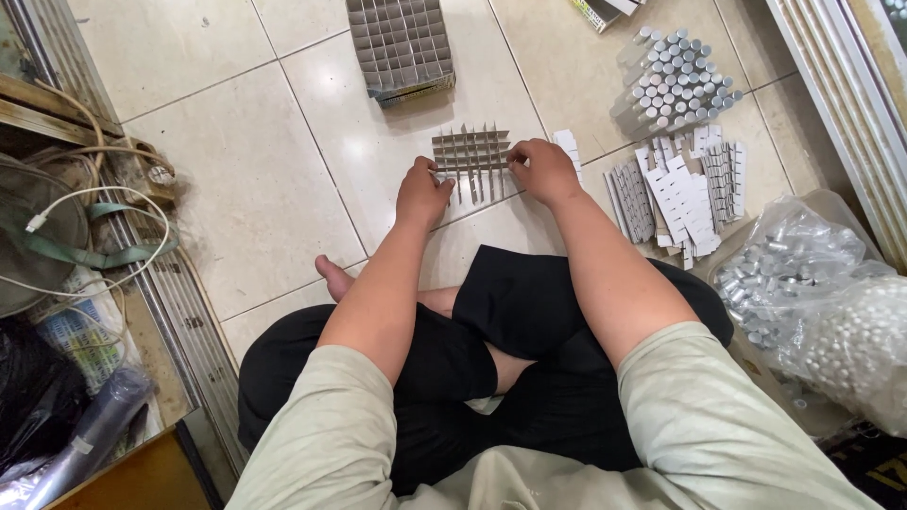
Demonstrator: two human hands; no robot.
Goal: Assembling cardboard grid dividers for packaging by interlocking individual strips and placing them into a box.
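Pale glossy floor tiles point(283, 161) carry everything as you sit cross-legged on them in black trousers, one bare foot point(333, 276) showing by your left forearm. Straight ahead of your knees, on the tile just past a grout line, lies the half-built grey cardboard divider grid point(470, 156), its slotted strips standing on edge and crossing into small cells. Your left hand point(421, 192) sits at the grid's near left corner with fingers curled down onto the strip ends, pinching them as far as can be seen. Your right hand point(545, 171) presses on the grid's right edge, fingers bent over the outer strips, gripping them. Just beside that hand a small stack of white slotted card strips point(570, 149) rests on the floor. Farther out, toward the top edge of the floor, a finished grey cardboard cell grid point(401, 42) sits well apart from you. To the right lie loose heaps of grey and white slotted strips point(675, 189), and beyond them a cluster of clear vials with silver caps point(675, 80) stands upright. Near your right knee, clear plastic bags of small silver caps point(789, 274) bulge. Along the left edge run a metal door track point(179, 293) and a white cable point(85, 198).
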